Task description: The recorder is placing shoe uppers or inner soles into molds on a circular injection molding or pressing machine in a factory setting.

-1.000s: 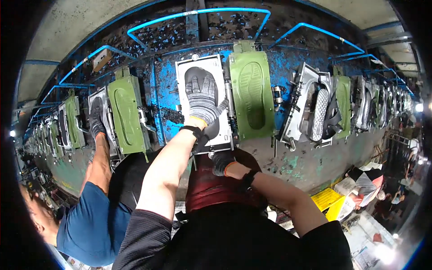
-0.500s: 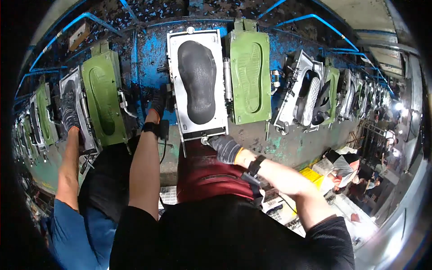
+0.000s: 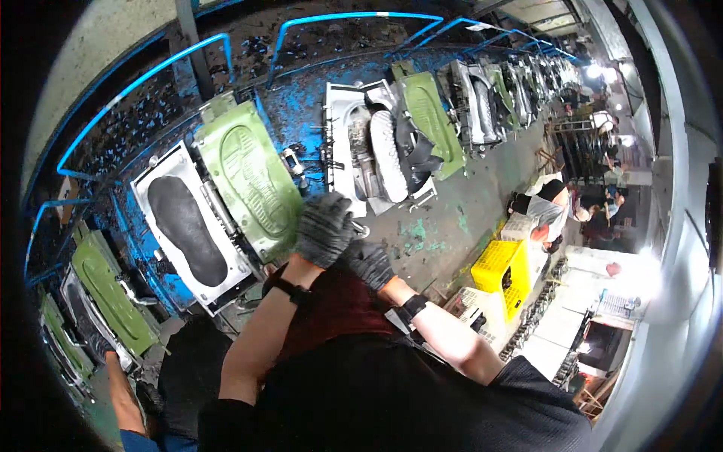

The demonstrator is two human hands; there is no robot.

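In a striped dark grey glove, my left hand [image 3: 325, 232] has curled fingers by the near end of an open metal mould [image 3: 343, 154]. What it holds, if anything, is hidden. My right hand [image 3: 369, 264], gloved alike, is just below and right of it, its fingertips partly hidden. A metal ring latch [image 3: 361, 230] lies beside the left fingers. In the mould stand a light grey patterned sole [image 3: 386, 154] and black straps [image 3: 414, 154]; its green lid [image 3: 433, 120] lies open at right. To the left, another mould holds a black sole [image 3: 184, 230], beside its green lid [image 3: 248, 177].
More moulds [image 3: 478, 102] line the bench to the far right. Blue rails [image 3: 354, 15] run behind it. At right stands a yellow crate [image 3: 501, 271]. A co-worker's gloved hand [image 3: 102, 346] is at another mould at lower left.
The view has swung right, so the black-sole mould now sits at left. My right hand has left that mould's latch. Both hands have come together near the open sandal mould.
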